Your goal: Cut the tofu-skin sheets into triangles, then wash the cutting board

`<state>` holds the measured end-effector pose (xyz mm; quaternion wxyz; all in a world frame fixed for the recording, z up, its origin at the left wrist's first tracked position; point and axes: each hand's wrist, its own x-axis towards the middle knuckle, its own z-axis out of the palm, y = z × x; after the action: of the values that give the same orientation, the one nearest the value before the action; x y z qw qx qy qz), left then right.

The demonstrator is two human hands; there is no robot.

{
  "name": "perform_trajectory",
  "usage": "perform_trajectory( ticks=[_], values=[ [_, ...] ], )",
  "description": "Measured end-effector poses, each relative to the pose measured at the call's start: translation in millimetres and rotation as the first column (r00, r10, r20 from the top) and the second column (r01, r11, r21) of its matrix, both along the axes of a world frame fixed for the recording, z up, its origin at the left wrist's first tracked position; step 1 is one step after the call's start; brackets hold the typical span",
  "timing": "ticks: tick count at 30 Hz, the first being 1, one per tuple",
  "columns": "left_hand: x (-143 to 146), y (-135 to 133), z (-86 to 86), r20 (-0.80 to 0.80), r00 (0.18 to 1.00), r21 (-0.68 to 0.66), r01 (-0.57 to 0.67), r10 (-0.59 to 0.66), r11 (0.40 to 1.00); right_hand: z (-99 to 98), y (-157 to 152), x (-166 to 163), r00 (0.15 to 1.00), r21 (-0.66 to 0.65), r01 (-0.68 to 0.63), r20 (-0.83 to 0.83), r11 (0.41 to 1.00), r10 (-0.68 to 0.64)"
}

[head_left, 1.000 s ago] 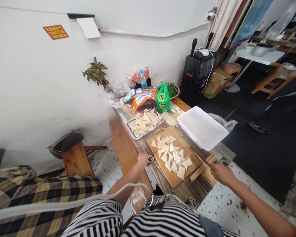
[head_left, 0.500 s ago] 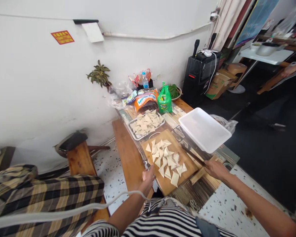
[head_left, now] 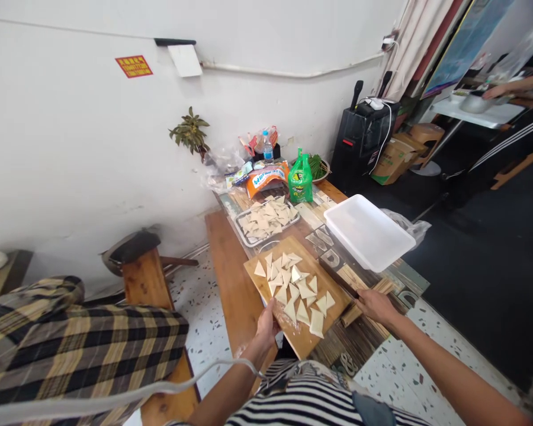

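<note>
A wooden cutting board lies near the front of the low table, covered with several pale triangular dough pieces. My left hand grips the board's near left edge, fingers closed on it. My right hand is closed on the handle of a dark-bladed knife that lies along the board's right side. Behind the board a metal tray holds more triangles.
A white plastic tray sits right of the board. A green bottle, snack bags and a plant stand at the table's far end. A wooden bench runs along the left. Another person's arm reaches over a far table.
My left hand moved from the table edge to grip the board's near left edge. The board has shifted left and toward me. My right hand with the knife moved in beside the board.
</note>
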<state>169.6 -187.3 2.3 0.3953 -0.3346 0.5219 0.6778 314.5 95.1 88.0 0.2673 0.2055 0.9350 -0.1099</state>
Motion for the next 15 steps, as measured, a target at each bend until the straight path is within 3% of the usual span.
perform_trajectory(
  ticks=[8, 15],
  values=[
    [-3, 3, 28.3, -0.035, 0.990, 0.305, 0.144, -0.140, 0.941, -6.4, -4, -9, 0.999, -0.030, 0.010, -0.032, 0.999, -0.011],
    [-3, 12, 37.8, -0.222, 0.957, 0.318, 0.250, -0.185, 0.914, -8.3, -6, -8, 0.997, -0.044, 0.054, -0.051, 0.998, -0.056]
  ],
)
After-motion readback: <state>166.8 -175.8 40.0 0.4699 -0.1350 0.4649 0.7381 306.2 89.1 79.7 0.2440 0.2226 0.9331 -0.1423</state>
